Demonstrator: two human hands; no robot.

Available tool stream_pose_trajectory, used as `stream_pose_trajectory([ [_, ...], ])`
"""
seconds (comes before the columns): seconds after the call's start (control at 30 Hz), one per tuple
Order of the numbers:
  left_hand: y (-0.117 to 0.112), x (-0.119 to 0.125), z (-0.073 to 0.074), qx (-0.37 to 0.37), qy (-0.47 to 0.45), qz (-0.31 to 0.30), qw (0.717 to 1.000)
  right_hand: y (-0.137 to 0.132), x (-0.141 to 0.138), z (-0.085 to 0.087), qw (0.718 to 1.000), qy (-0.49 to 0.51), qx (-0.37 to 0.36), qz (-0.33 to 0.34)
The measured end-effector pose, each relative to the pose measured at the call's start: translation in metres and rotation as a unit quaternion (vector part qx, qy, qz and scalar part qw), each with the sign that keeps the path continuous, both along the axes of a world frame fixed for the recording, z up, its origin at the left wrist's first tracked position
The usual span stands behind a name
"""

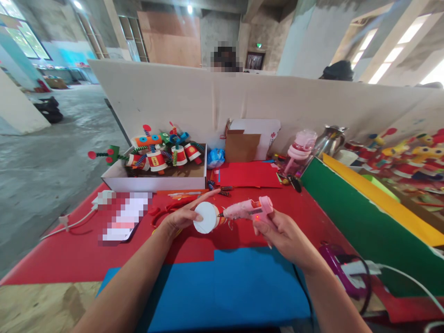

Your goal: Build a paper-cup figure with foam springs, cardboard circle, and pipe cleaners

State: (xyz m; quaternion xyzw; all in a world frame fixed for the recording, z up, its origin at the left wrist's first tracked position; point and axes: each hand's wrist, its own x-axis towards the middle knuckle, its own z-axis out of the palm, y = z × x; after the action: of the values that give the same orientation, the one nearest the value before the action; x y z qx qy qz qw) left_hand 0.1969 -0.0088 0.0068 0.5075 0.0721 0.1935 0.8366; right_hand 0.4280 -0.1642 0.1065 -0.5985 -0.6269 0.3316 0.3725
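Note:
My left hand (182, 216) grips a small paper cup (206, 218), its white round bottom turned toward me. My right hand (277, 233) is closed round a pink glue gun (249, 209) with a red light lit on its body. The gun's nozzle touches the right edge of the cup's bottom. Both hands hover over the red sheet (86, 254) on the table, just beyond a blue sheet (236, 286).
A white box (152, 182) of finished cup figures with pipe-cleaner arms stands behind. Red scissors (163, 212), a phone, red paper (248, 175), a pink bottle (299, 152) and a brown bag (242, 147) lie around. A green and yellow board (364, 222) runs along the right. A purple power strip (338, 270) with cords sits right.

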Motion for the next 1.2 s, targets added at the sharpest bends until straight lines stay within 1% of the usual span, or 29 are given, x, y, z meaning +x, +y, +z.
stream_pose_trajectory([
  [0.1,0.0,0.001,0.0,-0.003,-0.002,0.004,1.0,-0.001,-0.001,0.0,1.0,0.002,-0.005,-0.001],
  [0.27,0.0,0.003,-0.003,-0.036,-0.031,0.006,0.999,-0.003,-0.004,-0.002,1.0,0.011,-0.008,-0.004],
  [0.33,0.0,0.004,-0.005,-0.054,-0.048,0.012,0.997,-0.003,-0.004,-0.005,1.0,0.018,-0.009,-0.016],
  [0.43,0.001,0.007,-0.007,-0.068,-0.056,0.026,0.996,-0.002,-0.004,-0.009,0.998,0.05,-0.005,-0.038],
  [0.53,0.002,0.008,-0.008,-0.061,-0.045,0.036,0.996,-0.002,-0.005,-0.011,0.996,0.074,-0.003,-0.046],
  [0.67,0.002,0.009,-0.007,-0.054,-0.031,0.049,0.997,0.0,-0.007,-0.011,0.998,0.047,0.003,-0.049],
  [0.8,0.001,0.009,-0.005,-0.051,-0.035,0.046,0.997,0.002,-0.008,-0.014,0.997,0.02,0.036,-0.059],
  [0.9,0.001,0.01,-0.005,-0.055,-0.044,0.044,0.997,0.003,-0.008,-0.015,0.997,0.015,0.042,-0.059],
  [1.03,0.001,0.01,-0.004,-0.058,-0.038,0.041,0.997,0.005,-0.01,-0.013,0.997,0.026,0.04,-0.058],
  [1.2,0.0,0.01,-0.004,-0.052,-0.045,0.032,0.997,0.005,-0.011,-0.008,0.997,0.014,0.036,-0.06],
])
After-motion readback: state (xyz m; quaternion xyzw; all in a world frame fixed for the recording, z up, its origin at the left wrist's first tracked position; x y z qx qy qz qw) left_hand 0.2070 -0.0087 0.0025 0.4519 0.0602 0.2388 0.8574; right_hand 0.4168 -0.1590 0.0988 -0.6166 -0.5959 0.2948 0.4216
